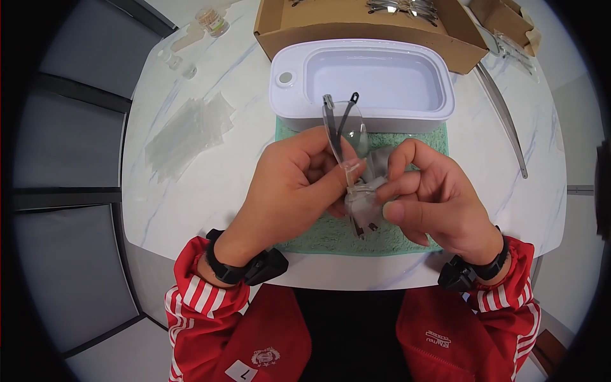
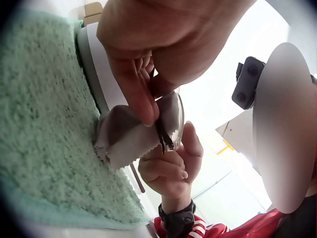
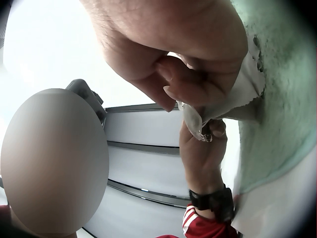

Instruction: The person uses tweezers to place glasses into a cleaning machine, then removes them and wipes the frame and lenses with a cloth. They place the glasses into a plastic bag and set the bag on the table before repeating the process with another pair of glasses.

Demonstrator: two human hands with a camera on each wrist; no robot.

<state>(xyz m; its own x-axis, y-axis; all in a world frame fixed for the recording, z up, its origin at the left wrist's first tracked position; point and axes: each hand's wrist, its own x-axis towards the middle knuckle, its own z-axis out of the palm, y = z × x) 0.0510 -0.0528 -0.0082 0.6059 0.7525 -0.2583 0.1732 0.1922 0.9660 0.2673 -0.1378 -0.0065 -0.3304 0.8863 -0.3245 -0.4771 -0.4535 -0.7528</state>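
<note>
The left hand pinches a pair of glasses near the middle; one clear lens and dark folded temple tips point up toward the tub. A grey cloth with a zigzag edge lies around the lower lens, and the right hand holds the cloth with curled fingers there. In the left wrist view the cloth hangs below the left hand, beside the lens. In the right wrist view the right hand covers part of the cloth; its exact finger contact is partly hidden.
A white tub stands behind the hands, by a green towel. Farther back is a cardboard box with more glasses. Clear plastic sleeves and small bottles lie at the left, a grey strip at the right.
</note>
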